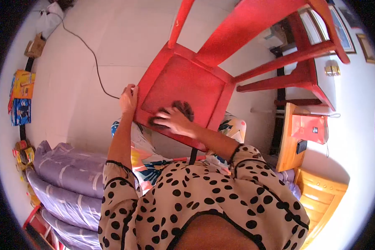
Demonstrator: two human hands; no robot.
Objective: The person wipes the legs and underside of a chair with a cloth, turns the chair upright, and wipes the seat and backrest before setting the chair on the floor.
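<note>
A red wooden chair (177, 83) stands tilted in front of my lap, its seat facing me and its backrest rising away. At the seat's left edge my left hand (129, 100) is closed around the rim. My right hand (175, 121) presses on the near part of the seat with fingers somewhat spread. Beneath it bunches a dark, cloth-like rag (184, 109), which shows on both sides of the fingers. The motion-blurred fingertips partly hide how the rag is gripped.
More red chair parts (304, 79) stand at the right. A purple striped sofa (71, 171) is at lower left. A dark cable (91, 56) runs over the pale floor. On a wooden surface (285, 143) at the right sits a red bag (308, 128). Boxes (23, 85) line the left wall.
</note>
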